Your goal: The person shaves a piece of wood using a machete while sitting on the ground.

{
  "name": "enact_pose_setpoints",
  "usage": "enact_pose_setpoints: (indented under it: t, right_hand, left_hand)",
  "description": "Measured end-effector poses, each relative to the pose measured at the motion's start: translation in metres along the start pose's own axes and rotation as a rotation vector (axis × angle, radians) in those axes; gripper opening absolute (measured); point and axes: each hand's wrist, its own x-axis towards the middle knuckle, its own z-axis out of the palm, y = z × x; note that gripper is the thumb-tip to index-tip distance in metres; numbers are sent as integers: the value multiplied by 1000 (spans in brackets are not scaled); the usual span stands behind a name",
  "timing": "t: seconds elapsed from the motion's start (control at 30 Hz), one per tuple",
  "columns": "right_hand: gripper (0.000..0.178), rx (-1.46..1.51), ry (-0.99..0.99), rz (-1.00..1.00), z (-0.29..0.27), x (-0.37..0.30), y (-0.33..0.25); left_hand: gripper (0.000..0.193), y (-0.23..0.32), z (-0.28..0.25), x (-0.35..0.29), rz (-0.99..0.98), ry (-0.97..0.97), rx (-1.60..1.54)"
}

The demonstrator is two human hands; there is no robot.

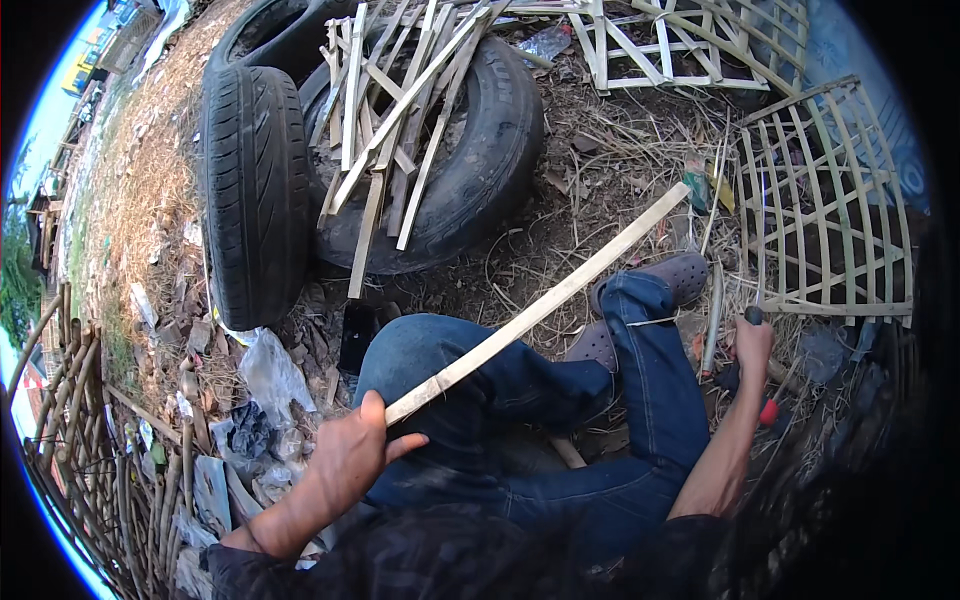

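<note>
My left hand [352, 455] is closed around the lower end of a long pale bamboo strip [540, 305]. The strip slants up to the right, over my knee, and its far end reaches above my shoe [672, 278]. On the right, my right hand [752, 350] grips a tool by its dark handle [753, 315]. A thin, narrow part of the tool points away from me in front of a woven bamboo lattice [835, 215]; its exact kind is hard to make out. My two hands are well apart. Close to my right wrist lies a red object [768, 412], partly hidden.
A pile of bamboo strips [400, 110] rests on a tyre [505, 150] ahead, with another tyre [255, 190] standing to its left. More bamboo frames [665, 50] lie at the far right. Plastic scraps [275, 375] and a stick fence [75, 420] are on the left.
</note>
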Motion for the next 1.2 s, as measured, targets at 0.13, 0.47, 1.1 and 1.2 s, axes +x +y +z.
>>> enact_pose_setpoints:
  t: [0.13, 0.47, 1.1, 1.2]
  right_hand:
    - [19, 228, -92, 2, -5, -46, 8]
    - [17, 256, -558, -649, 54, -229, -119]
    - [22, -252, -103, -543, 57, -120, -105]
    - [22, -308, 13, -200, -9, -24, -32]
  left_hand:
    - [62, 5, -4, 1, 21, -1, -37]
    - [66, 8, 0, -3, -6, -26, 40]
    - [59, -10, 11, -3, 5, 43, -11]
    - [59, -11, 13, 3, 88, 78, -45]
